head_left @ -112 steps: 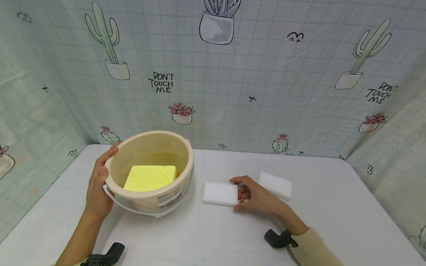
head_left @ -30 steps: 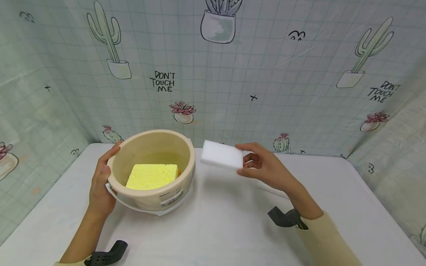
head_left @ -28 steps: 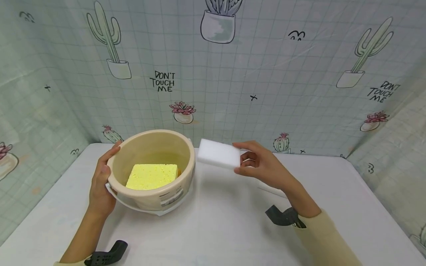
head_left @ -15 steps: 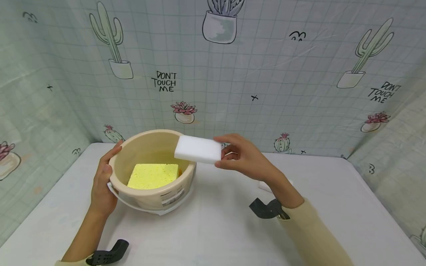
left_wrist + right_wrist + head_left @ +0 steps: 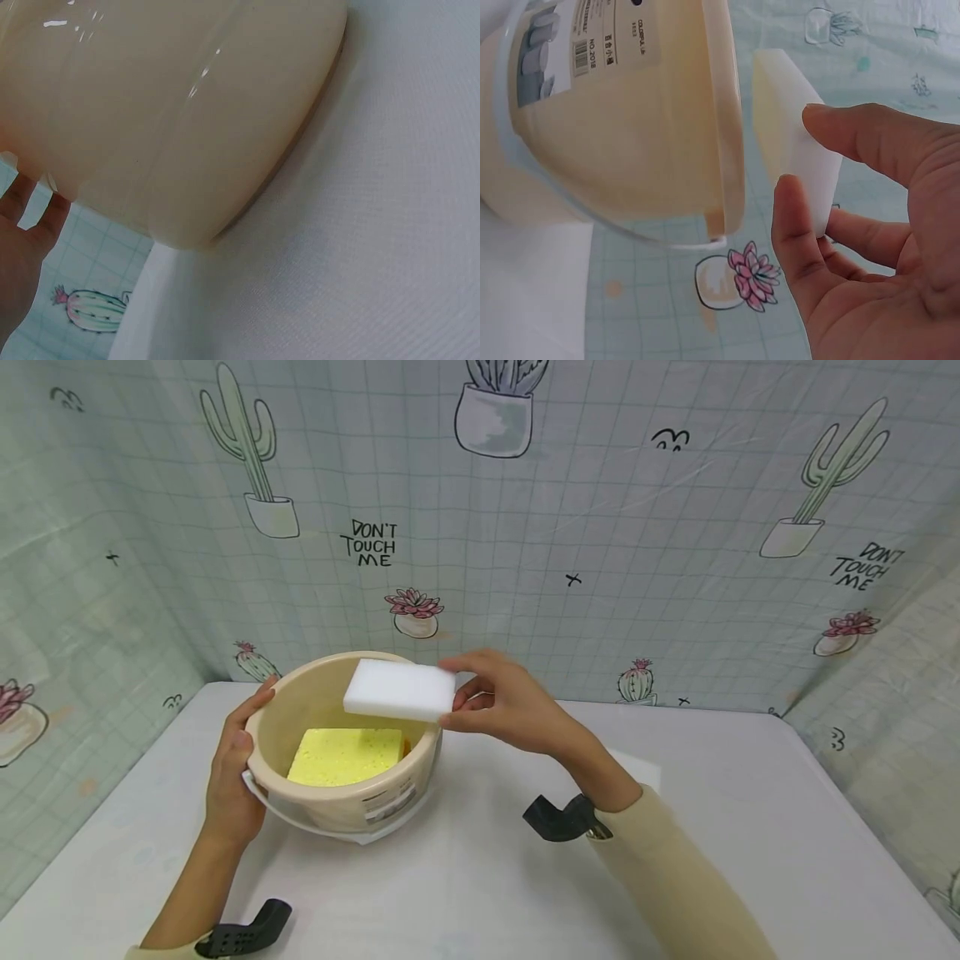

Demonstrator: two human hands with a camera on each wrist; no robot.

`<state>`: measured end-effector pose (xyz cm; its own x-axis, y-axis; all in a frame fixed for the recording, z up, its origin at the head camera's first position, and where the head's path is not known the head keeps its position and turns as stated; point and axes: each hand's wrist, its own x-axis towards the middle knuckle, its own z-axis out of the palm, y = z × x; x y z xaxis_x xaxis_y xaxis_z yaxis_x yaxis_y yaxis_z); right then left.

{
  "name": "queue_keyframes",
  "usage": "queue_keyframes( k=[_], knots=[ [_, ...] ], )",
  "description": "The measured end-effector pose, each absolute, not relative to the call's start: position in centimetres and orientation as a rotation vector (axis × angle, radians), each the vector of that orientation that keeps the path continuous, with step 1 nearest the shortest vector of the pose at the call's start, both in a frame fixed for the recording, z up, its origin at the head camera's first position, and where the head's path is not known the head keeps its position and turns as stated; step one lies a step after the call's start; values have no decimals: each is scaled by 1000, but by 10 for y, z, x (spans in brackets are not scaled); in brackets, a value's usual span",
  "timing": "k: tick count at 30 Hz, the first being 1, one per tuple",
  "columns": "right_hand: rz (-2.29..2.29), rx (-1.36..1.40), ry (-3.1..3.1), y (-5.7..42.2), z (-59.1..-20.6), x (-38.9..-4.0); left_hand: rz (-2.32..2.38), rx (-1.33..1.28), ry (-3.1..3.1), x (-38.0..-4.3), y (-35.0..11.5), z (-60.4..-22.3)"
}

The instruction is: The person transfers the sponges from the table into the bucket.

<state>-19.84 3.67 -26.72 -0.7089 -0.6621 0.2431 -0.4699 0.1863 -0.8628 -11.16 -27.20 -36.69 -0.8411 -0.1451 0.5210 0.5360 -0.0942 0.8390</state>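
A cream bucket stands on the left of the table, with a white bail handle hanging at its front. My left hand holds it by the left side near the rim; part of the fingers is hidden behind it. Inside lies a yellow sponge, with a bit of something orange at its right edge. Over the bucket's opening, my right hand pinches a white melamine sponge by its right end, between thumb and fingers. The right wrist view shows this white sponge just beyond the rim.
Another white sponge lies on the white table, partly hidden behind the right forearm. A cactus-print cloth hangs behind the table and along both sides. Black wrist mounts sit on both forearms.
My right hand has picked the white sponge up off the table and carried it left, from beside the bucket to over its opening. My left hand has stayed on the bucket.
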Motion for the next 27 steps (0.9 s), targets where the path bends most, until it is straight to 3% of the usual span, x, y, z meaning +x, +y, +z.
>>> queue_keyframes(
  k=[27],
  knots=[
    [-1308, -999, 2422, -14, -264, -205, -1952, -323, -1771, -112, -275, -370]
  ],
)
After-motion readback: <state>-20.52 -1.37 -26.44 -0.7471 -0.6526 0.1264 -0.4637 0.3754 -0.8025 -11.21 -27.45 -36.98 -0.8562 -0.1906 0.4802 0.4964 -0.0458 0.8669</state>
